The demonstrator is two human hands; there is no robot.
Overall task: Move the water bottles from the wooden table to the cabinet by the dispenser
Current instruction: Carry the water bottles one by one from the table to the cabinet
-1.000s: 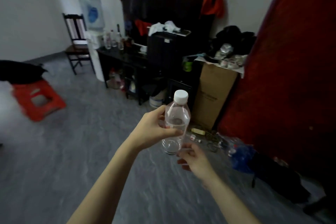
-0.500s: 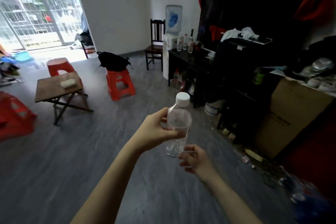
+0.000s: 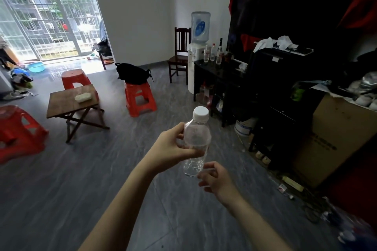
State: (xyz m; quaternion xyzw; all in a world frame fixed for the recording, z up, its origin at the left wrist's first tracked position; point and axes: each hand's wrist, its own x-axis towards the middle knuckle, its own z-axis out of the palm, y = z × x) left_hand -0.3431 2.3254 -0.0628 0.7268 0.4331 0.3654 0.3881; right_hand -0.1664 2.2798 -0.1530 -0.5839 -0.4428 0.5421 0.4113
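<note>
Holding the water bottle [image 3: 196, 141] upright in mid-air over the grey floor [image 3: 61, 189], our left hand [image 3: 171, 149] had its fingers [image 3: 179, 128] and thumb wrapped round the clear middle of it, white cap on top. Our right hand [image 3: 218, 179] sat just below and to the right, fingers loosely curled near the bottle's base; we could not tell whether they touched it, and they gripped nothing we could make out. A little water showed in the bottom of the bottle.

Off to the left stood the wooden counter [image 3: 61, 106] on its crossed legs, well apart from us, with only a pale packet [image 3: 83, 97] lying on it. Red stools [image 3: 140, 98] ringed it, and one of them carried a black bag [image 3: 133, 73].

Ahead on the right stood the dispenser [image 3: 199, 47] with its blue jug, a dark chair [image 3: 180, 55] on its left side. Right beside it on the other side was the black cabinet [image 3: 216, 79], and on its top, at the dispenser end, several bottles [image 3: 212, 53] stood upright together. Further right a cardboard box [image 3: 334, 138] stood against the dark furniture, and white cloths [image 3: 275, 42] lay heaped above.
</note>
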